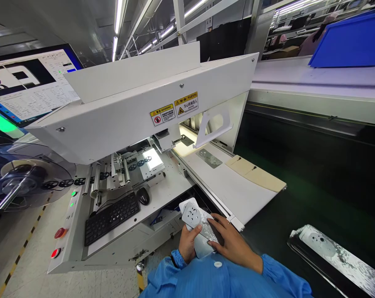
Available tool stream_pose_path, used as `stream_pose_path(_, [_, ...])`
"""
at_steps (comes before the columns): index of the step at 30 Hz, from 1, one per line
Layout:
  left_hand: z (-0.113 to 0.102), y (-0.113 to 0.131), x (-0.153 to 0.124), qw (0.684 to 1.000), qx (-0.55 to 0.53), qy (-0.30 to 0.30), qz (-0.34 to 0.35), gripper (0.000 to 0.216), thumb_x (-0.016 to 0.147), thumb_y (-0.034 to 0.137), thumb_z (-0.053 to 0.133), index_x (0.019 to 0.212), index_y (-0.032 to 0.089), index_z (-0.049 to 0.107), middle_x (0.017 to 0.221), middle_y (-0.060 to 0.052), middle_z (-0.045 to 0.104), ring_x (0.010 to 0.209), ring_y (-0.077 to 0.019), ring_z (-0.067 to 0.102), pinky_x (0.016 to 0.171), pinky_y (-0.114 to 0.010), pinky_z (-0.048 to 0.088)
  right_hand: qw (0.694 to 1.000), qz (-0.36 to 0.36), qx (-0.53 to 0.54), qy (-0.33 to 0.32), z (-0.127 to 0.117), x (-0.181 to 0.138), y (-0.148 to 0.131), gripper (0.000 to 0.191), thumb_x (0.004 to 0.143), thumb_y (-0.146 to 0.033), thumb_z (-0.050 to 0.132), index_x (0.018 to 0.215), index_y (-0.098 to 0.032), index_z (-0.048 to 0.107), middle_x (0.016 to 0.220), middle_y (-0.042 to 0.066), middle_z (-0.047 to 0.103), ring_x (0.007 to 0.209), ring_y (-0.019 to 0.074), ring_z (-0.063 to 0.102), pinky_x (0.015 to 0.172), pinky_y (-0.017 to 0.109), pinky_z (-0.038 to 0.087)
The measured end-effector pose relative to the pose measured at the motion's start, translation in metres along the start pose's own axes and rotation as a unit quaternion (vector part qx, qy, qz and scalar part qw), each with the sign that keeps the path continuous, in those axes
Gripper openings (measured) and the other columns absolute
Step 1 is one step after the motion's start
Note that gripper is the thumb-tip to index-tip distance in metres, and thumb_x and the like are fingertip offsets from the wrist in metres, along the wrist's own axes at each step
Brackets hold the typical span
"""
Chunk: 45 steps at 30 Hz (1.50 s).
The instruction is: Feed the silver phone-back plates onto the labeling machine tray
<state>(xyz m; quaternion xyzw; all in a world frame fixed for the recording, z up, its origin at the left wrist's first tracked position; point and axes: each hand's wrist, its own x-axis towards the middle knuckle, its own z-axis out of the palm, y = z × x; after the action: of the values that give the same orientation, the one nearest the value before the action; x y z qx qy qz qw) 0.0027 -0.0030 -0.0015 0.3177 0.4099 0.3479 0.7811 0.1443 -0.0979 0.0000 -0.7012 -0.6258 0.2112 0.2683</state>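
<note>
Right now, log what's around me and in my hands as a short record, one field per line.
Left hand: left hand holds a pale panel, with a patterned panel over it
Right hand: right hand grips the patterned panel
Ahead: white machine bearing two warning labels
Machine's shelf: grey panel
Left side: keyboard, mouse, red buttons
Lower right: another patterned piece
Upper right: blue bin

Speckled grey against white, dark green and blue.
The held panel (206, 229) is pale grey with black spots at one end, white-mottled toward a dark edge; a grey speckled piece (209, 159) lies on the white platform (233, 190), a beige strip (254, 174) along its right edge; belt (302, 182) dark green, sleeves (280, 273) bright blue.
</note>
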Motion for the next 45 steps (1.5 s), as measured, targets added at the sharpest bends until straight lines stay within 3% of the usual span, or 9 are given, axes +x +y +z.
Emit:
stream_pose_path(14, [-0.0026, -0.0005, -0.0005, 1.000, 0.007, -0.016, 0.006, 0.069, 0.045, 0.044, 0.087, 0.105, 0.017, 0.067, 0.097, -0.013, 0.073, 0.099, -0.0368, 0.064, 0.091, -0.048, 0.047, 1.000, -0.007, 0.003, 0.005, 0.0022, -0.0014, 0.0025, 0.060, 0.087, -0.044, 0.057, 0.139, -0.018, 0.042, 0.143, 0.015, 0.035, 0.130, 0.0319, 0.035, 0.105, 0.048, 0.037])
stream_pose_path(23, [-0.0058, -0.0037, 0.0027, 1.000, 0.004, -0.029, 0.006, 0.077, 0.044, 0.044, 0.087, 0.111, 0.014, 0.064, 0.101, -0.016, 0.072, 0.098, -0.0364, 0.065, 0.091, -0.050, 0.046, 1.000, -0.009, 0.000, 0.005, 0.0037, 0.0001, 0.0032, 0.061, 0.087, -0.045, 0.058, 0.138, -0.016, 0.044, 0.143, 0.016, 0.035, 0.129, 0.0332, 0.036, 0.104, 0.049, 0.039])
stream_pose_path(45, [-0.0024, -0.0028, 0.0004, 1.000, 0.001, -0.027, 0.007, 0.067, 0.046, 0.041, 0.087, 0.104, 0.015, 0.067, 0.092, -0.012, 0.074, 0.094, -0.0351, 0.066, 0.086, -0.045, 0.049, 1.000, -0.013, 0.001, 0.022, 0.0038, -0.0033, 0.0043, 0.060, 0.086, -0.044, 0.059, 0.138, -0.019, 0.044, 0.142, 0.015, 0.037, 0.128, 0.0323, 0.038, 0.103, 0.048, 0.041])
